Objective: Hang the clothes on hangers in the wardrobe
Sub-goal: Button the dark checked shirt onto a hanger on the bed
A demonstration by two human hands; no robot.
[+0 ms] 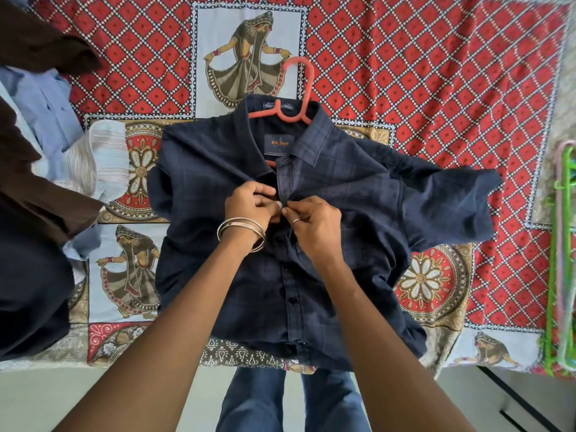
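A navy checked shirt (358, 213) lies flat on the bed with a coral plastic hanger (300, 88) inside its collar, the hook pointing away from me. My left hand (249, 204), with bangles on the wrist, pinches the left edge of the shirt's front placket near the chest. My right hand (311, 219), with a ring on one finger, pinches the right edge of the placket at the same spot. Both sets of fingertips meet at a button just below the collar.
The bed carries a red patterned bedsheet (420, 73). A pile of brown, light blue and striped clothes (46, 135) lies at the left. Green and pink hangers (561, 260) lie at the bed's right edge. The floor (93, 400) is in front of the bed.
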